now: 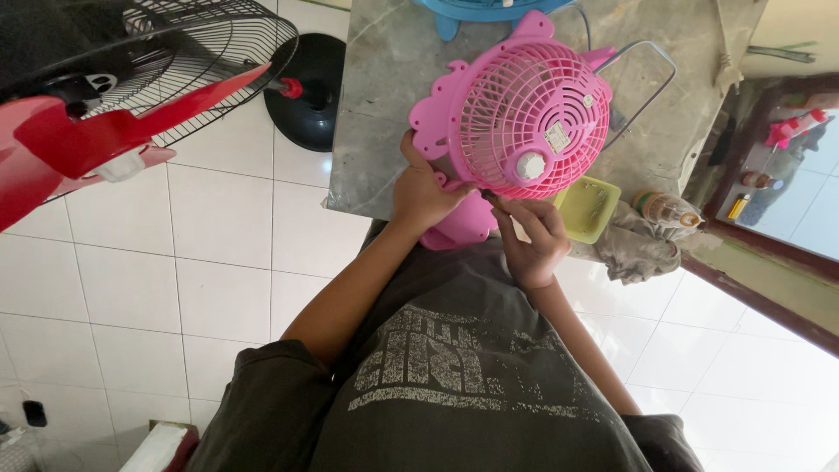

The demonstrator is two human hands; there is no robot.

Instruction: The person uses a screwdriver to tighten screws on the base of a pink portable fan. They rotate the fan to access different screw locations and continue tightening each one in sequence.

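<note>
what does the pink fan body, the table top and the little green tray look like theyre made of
Pink fan: looks like moulded plastic, smooth with a slight sheen, thin ribbed grille. Table top: probably polished stone or a marble-look surface, grey and veined. Green tray: likely plastic, matt, uniform colour.

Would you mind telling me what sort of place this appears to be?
Probably a small home fan-repair bench: a pink fan lies on a grey table, a red fan with black grille stands alongside, over white floor tiles.

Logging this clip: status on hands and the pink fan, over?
Left hand grips pink fan at its lower rim. Right hand pinches a thin dark tool against the grille edge. Green tray alongside, clear of the work.
</note>
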